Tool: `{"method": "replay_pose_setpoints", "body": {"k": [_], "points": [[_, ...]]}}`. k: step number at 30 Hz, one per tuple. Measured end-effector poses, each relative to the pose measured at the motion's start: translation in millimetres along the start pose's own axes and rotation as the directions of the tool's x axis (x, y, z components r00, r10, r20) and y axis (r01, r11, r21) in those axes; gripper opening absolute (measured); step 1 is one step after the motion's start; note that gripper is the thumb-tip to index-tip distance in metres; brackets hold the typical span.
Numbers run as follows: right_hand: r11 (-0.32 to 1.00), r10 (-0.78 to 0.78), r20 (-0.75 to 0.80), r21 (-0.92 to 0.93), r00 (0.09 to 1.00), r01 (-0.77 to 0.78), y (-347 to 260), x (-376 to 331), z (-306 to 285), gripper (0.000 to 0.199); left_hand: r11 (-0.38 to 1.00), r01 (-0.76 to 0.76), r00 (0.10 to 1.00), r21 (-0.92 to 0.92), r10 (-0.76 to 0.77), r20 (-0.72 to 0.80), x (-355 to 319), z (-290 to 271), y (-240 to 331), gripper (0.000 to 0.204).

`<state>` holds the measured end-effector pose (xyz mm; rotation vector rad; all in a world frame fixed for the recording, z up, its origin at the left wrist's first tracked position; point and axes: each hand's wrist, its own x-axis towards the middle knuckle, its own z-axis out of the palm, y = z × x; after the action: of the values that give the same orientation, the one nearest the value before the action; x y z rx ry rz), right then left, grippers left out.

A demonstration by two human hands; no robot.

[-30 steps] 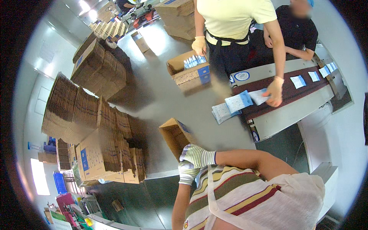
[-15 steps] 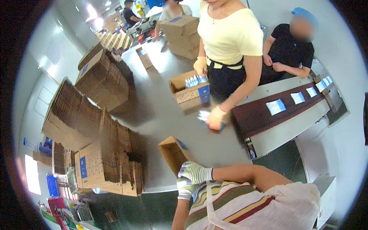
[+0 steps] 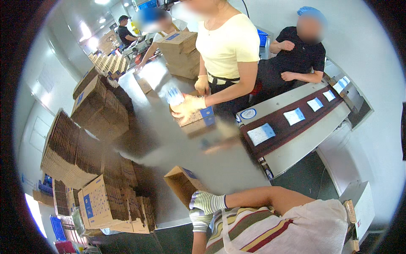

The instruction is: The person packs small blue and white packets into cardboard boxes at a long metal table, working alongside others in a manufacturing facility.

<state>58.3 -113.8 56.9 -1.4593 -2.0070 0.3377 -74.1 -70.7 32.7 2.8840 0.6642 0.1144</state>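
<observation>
Both my hands wear white gloves with green and dark stripes, and they are together at the near edge of the table. My right hand (image 3: 207, 202) lies across the top, its fingers bent downward beside an open cardboard box (image 3: 178, 185). Under it is my left hand (image 3: 200, 219), with its fingers hidden. Whether either hand grips the box edge cannot be made out. The box stands with its open side showing its brown inside. Farther off, a co-worker in a yellow top holds a bunch of white and blue packets (image 3: 174, 95) above another carton (image 3: 196, 123).
Tall stacks of flattened cartons (image 3: 69, 146) line the table's left side. At the right, a dark conveyor belt (image 3: 277, 122) carries several white and blue packets (image 3: 261, 134). More cartons (image 3: 182, 53) are piled at the back. A seated person (image 3: 298, 55) is beyond the belt.
The co-worker's gloved hand has gone from beside the belt to above the carton with the packets. Another packet lies near the belt's close end. My hands keep their pose; the view has shifted slightly.
</observation>
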Motion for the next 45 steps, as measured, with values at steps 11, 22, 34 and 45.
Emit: {"method": "replay_pose_setpoints", "body": {"k": [11, 22, 34, 45], "points": [[1.0, -0.021, -0.072, -0.021, 0.997, 0.02, 1, -13, -10, 0.024, 1.0, 0.004, 1.0, 0.022, -0.004, 0.005, 3, -6, 19, 0.033], [1.0, -0.019, -0.059, 0.019, 0.998, 0.021, -1, -28, -30, 0.026, 0.997, -0.024, 0.998, 0.08, 0.028, -0.047, 8, -5, 39, 0.031], [1.0, -0.001, -0.098, 0.025, 0.995, 0.004, 6, -28, -22, 0.029, 0.999, -0.037, 0.994, 0.018, 0.039, -0.104, 11, 6, 31, 0.025], [0.999, -0.032, -0.127, 0.014, 0.991, 0.034, 9, -27, -17, 0.022, 1.0, 0.013, 0.994, 0.017, -0.011, -0.113, 12, 0, 39, 0.03]]}}
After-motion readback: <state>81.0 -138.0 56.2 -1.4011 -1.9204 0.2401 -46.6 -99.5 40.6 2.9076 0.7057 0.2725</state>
